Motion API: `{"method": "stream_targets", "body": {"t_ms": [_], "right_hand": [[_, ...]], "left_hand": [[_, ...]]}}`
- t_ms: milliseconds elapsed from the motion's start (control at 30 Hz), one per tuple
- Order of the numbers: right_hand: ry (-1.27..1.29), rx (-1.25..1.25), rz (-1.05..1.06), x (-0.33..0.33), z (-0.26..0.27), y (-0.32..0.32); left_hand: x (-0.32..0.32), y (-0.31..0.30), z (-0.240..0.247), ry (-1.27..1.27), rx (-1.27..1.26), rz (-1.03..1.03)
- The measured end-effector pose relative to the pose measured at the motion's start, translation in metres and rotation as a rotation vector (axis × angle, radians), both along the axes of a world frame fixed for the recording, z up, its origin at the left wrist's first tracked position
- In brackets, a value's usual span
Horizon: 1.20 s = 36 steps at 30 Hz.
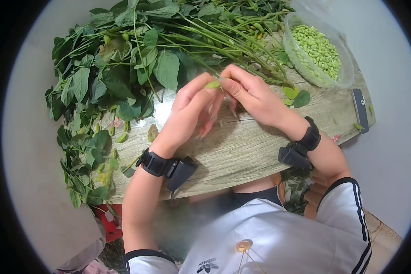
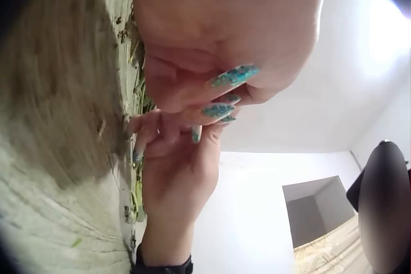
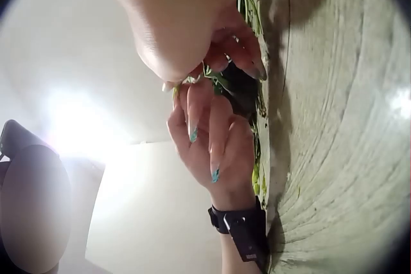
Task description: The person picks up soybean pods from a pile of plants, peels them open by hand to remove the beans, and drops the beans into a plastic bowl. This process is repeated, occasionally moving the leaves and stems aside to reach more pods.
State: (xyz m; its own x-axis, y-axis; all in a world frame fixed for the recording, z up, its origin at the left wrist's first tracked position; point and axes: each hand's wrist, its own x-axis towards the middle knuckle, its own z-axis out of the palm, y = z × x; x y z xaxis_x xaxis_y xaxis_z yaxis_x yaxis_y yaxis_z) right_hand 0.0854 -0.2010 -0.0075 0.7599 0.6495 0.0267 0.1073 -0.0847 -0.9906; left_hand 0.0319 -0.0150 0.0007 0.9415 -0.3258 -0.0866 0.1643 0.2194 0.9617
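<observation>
Both hands meet over the table, near the cut plant stems. A green soybean pod (image 1: 212,85) lies between their fingertips in the head view. My left hand (image 1: 192,107) pinches it with the thumb on top. From the other side, my right hand (image 1: 251,93) grips it with thumb and fingers. Long painted nails show on the left hand (image 3: 215,142) in the right wrist view. In the left wrist view the near left hand (image 2: 225,36) hides the pod, with the right hand (image 2: 176,171) beyond it.
Leafy soybean plants (image 1: 166,68) cover the table's back and left side. A clear plastic tub (image 1: 347,82) of shelled green beans stands at back right, with a dark phone (image 1: 360,112) near the right edge. Loose pods (image 1: 121,138) lie on the wood-grain table (image 1: 233,160).
</observation>
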Motion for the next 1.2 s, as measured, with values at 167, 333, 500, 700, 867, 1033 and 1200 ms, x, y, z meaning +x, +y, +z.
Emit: {"method": "stream_targets", "body": {"t_ms": [167,333,500,700,867,1033,1200], "right_hand": [[-0.613,-0.060,-0.306,-0.014,0.016,0.010],[-0.538,0.060,-0.212,-0.010,0.007,0.006],[-0.645,0.002,-0.158,-0.008,0.008,0.004],[-0.655,-0.020,-0.019,0.001,0.015,-0.005],[-0.670,-0.033,0.053,0.006,0.011,-0.007],[-0.880,-0.020,-0.110,0.005,0.002,-0.003],[-0.505,0.062,-0.232,0.009,0.006,-0.006]], "left_hand": [[-0.005,-0.004,-0.008,-0.195,0.233,0.145],[-0.010,-0.012,-0.010,-0.238,0.250,0.157],[-0.008,-0.008,-0.009,-0.171,0.222,0.137],[-0.005,-0.002,-0.009,-0.065,0.034,0.068],[-0.001,-0.002,-0.013,0.034,-0.083,0.119],[-0.001,-0.008,-0.009,-0.062,0.062,0.139],[-0.002,-0.006,-0.004,-0.073,0.056,0.147]]}}
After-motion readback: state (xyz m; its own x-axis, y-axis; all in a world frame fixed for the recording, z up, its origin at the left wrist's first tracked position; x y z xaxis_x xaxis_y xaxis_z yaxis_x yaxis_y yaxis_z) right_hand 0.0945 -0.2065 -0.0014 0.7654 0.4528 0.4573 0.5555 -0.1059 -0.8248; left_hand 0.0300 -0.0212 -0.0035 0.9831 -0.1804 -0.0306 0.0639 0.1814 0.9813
